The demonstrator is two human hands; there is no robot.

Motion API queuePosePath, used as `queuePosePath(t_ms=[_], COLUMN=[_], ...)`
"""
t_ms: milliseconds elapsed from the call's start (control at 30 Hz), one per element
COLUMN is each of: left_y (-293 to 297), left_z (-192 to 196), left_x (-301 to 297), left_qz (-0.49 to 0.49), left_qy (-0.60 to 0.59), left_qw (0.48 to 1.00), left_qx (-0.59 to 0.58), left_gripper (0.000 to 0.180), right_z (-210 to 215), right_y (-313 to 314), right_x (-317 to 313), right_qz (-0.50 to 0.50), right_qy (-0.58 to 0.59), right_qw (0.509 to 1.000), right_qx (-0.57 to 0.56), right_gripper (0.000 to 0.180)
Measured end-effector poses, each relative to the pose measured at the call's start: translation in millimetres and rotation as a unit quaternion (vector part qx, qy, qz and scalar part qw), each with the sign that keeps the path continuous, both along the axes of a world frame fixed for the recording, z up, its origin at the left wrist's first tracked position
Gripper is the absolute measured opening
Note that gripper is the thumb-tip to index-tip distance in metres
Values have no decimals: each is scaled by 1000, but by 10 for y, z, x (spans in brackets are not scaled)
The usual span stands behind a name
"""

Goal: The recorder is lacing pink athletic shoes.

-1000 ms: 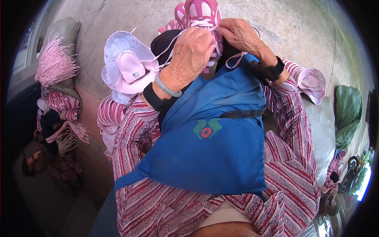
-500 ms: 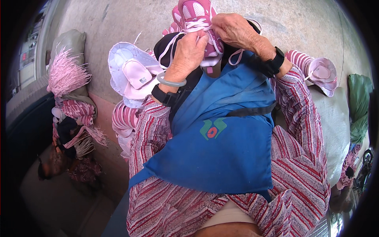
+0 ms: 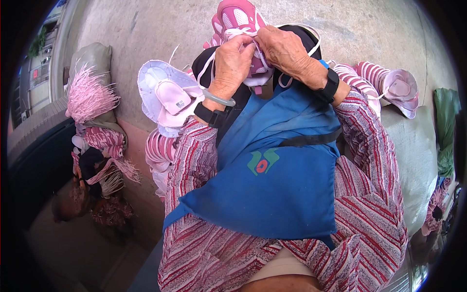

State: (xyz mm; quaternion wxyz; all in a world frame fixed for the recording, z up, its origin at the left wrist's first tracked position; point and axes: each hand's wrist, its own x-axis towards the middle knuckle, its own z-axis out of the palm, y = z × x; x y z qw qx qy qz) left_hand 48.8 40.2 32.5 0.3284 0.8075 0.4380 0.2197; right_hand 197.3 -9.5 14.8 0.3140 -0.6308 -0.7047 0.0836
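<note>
A pink-and-white sneaker (image 3: 239,13) sits at my knees, its toe pointing away from me. White shoelace (image 3: 241,32) runs across its upper, with a loose loop (image 3: 317,39) out to the right and another strand hanging left. My left hand (image 3: 233,63) pinches the lace over the shoe's throat. Close against it, my right hand (image 3: 286,51) is closed on the lace too, thumb and forefinger together. The fingertips nearly meet and hide part of the lacing. A blue apron (image 3: 272,194) covers my lap.
Left of my lap lie pale shoe uppers (image 3: 163,90) and a striped pink stack (image 3: 160,148). A bundle of pink laces (image 3: 92,95) rests on a sack beyond. More striped stacks (image 3: 386,80) and a pale sack (image 3: 411,165) stand right. Another person (image 3: 73,199) is at lower left.
My right hand has moved slightly left and down, toward my left hand. The lace now stretches in a wide loop to the right. The whole view has shifted slightly.
</note>
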Motion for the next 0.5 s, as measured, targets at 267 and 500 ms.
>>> queuePosePath(t_ms=[267, 500], left_y=[-59, -60], left_z=[-103, -17], left_x=[28, 108], left_qz=[4, 29], left_qy=[-46, -51], left_qw=[997, 998], left_qx=[56, 8], left_gripper=[12, 13], right_z=[187, 17], right_y=[-195, -66], right_x=[-104, -3], right_qz=[3, 45], right_qy=[-150, 6], right_qw=[989, 999], right_qx=[-13, -8], right_gripper=[25, 22])
